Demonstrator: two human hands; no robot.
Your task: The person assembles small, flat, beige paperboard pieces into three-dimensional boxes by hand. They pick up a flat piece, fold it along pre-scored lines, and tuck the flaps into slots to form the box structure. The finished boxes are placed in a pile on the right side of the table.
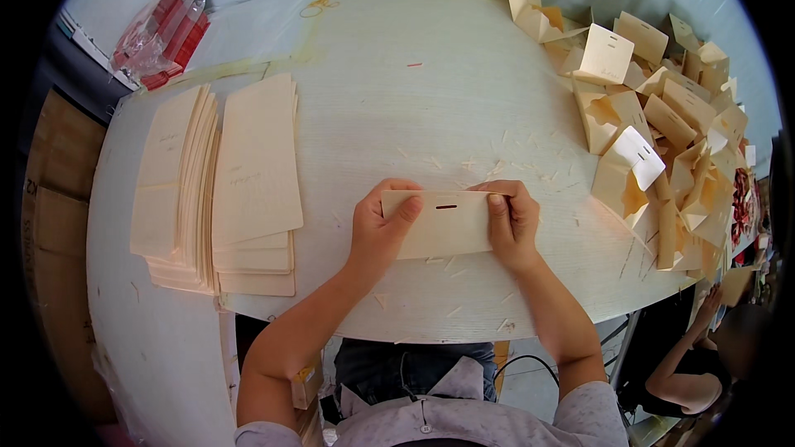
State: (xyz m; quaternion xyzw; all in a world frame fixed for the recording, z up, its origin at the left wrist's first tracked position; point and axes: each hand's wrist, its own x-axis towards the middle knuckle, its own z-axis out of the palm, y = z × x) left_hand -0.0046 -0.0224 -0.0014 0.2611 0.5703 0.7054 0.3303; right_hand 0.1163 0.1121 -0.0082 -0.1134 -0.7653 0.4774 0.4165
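Note:
A cream-coloured card (448, 232) with a short dark slot near its upper edge is held level above the middle of the table. My left hand (386, 222) grips its left end, thumb on the face and fingers behind. At the right end my right hand (512, 220) pinches the same card, thumb in front and fingers curled over the top edge. The fingers behind the card are partly hidden. To the left lie two stacks of flat cream cards, an outer card stack (157, 174) and an inner card stack (257, 165).
Folded cream card pieces (654, 116) lie heaped along the table's right side. Thin card scraps (497, 167) are strewn over the table (356, 116). Red packets in clear plastic (170, 37) sit at the far left corner. Another person (696, 372) is at the lower right.

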